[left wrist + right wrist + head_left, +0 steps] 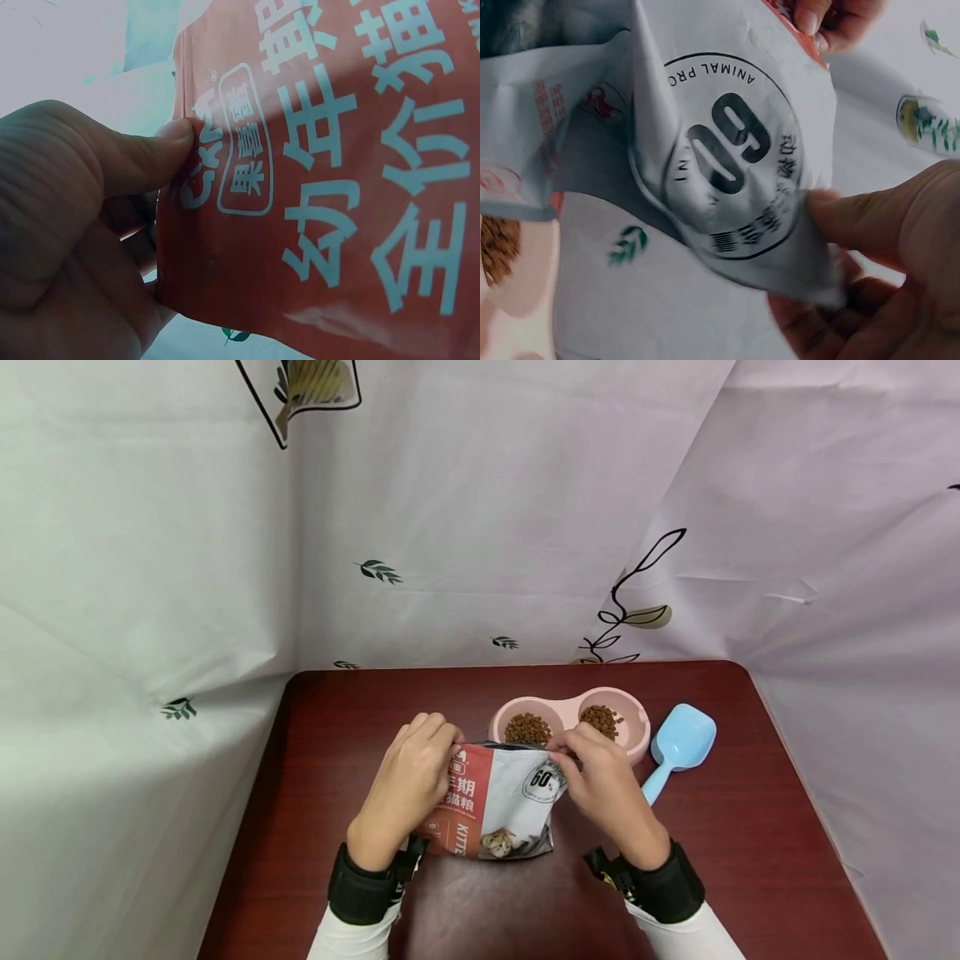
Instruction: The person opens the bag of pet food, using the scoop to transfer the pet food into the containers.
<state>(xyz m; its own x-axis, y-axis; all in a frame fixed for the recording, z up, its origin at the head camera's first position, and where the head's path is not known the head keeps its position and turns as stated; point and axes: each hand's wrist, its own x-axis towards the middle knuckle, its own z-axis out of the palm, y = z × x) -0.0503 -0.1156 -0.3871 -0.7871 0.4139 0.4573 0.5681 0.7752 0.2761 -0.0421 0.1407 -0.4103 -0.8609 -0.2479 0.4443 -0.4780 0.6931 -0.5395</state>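
Note:
A red and white cat food bag [487, 802] is held up above the near middle of the table. My left hand [411, 772] pinches its top left corner, and in the left wrist view the thumb [161, 150] presses the red front with fingers behind. At the top right corner my right hand [607, 785] pinches the bag's edge, thumb in front, as the right wrist view shows near the printed "60" [727, 142]. Right behind the bag stands a pink double bowl [566, 708], with brown kibble [527, 728] in both hollows.
A light blue scoop [684, 739] lies right of the bowl, its handle pointing toward the right forearm. The dark red table [337, 710] has rounded far corners. White cloth [480, 527] with leaf prints hangs behind and along both sides.

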